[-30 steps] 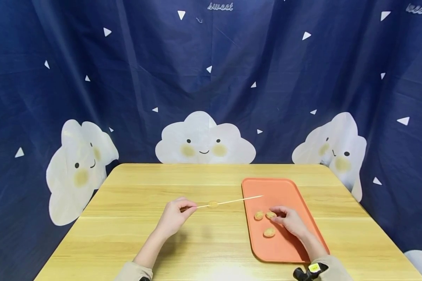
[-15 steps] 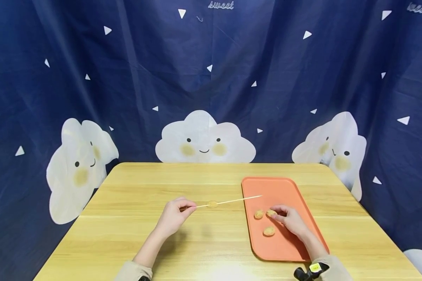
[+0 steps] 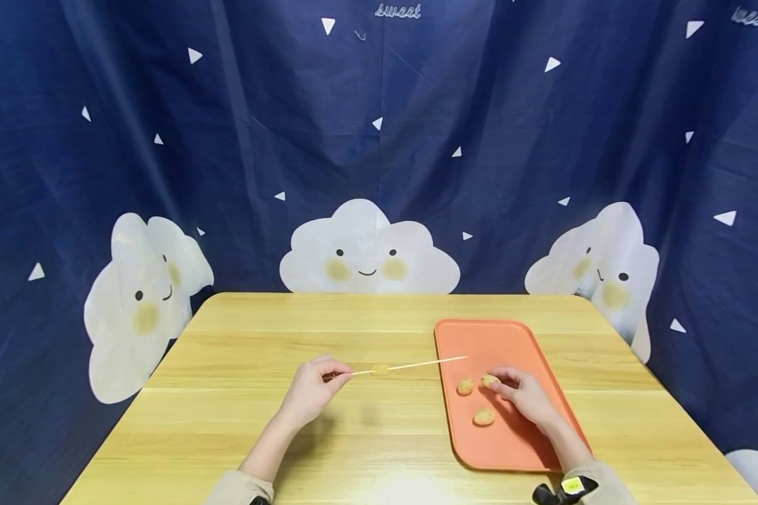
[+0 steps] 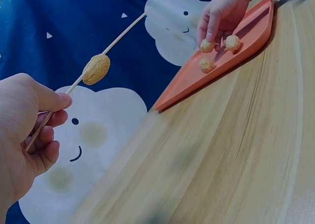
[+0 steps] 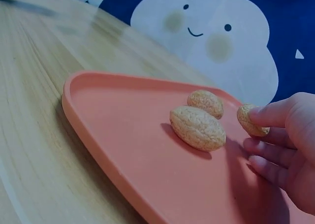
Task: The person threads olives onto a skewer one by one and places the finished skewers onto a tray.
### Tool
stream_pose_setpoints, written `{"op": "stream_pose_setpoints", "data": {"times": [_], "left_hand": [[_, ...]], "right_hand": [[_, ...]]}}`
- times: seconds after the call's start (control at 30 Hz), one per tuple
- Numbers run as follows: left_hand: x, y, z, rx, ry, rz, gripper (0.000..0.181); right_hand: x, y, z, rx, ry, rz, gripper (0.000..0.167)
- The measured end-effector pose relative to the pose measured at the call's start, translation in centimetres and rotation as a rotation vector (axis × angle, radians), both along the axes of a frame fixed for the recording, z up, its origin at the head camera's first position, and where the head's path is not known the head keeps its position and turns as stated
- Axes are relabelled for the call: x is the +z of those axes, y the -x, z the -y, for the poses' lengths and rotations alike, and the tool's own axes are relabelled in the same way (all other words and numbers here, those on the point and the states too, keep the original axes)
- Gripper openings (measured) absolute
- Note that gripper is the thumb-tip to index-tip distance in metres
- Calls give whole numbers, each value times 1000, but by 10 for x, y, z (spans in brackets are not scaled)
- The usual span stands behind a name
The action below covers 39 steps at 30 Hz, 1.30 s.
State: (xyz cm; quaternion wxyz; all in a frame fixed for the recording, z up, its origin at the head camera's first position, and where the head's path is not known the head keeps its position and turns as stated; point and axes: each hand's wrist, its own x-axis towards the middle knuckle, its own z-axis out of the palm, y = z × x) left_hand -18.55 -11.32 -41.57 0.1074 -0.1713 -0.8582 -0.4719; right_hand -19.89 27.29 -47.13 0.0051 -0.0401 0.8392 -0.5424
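Observation:
My left hand [image 3: 312, 393] pinches a thin wooden skewer [image 4: 125, 32] near its lower end, above the table. One golden-brown, wrinkled oval puff [image 4: 96, 69] is threaded on the skewer, a short way beyond my fingertips. The skewer's pointed tip reaches over the orange tray [image 3: 480, 340] in the head view. Over that tray my right hand [image 3: 527, 398] pinches another puff [image 5: 251, 119] between thumb and fingers. Two more puffs lie on the tray: the nearer puff [image 3: 483, 417] and the puff farther left [image 3: 465, 386]. The right palm is hidden in the head view.
The wooden table [image 3: 259, 337] spreads under both hands, with the tray on its right half. Behind it hangs a dark blue curtain [image 3: 379, 161] printed with white clouds and triangles. The tray has a low raised rim.
The pinched puff has shifted slightly right, away from the puff on its left, with my right hand. The skewer's tip has dipped a little and drawn slightly left.

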Motion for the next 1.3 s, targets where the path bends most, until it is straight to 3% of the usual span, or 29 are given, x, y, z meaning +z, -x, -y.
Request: {"op": "stream_pose_setpoints", "data": {"times": [0.2, 0.43, 0.77, 1.0, 1.3], "left_hand": [[-1, 0, 0, 9, -1, -23, 4], [0, 0, 0, 8, -3, 10, 4], [-2, 2, 0, -5, 12, -5, 3], [-3, 2, -1, -28, 19, -23, 3], [-5, 0, -1, -22, 36, -19, 4]], "right_hand": [[5, 0, 3, 26, 58, -16, 38], [13, 0, 6, 70, 138, -20, 37], [29, -2, 10, 66, 142, -29, 38], [39, -6, 15, 108, 185, -56, 40], [43, -6, 21, 139, 238, -61, 40]]}}
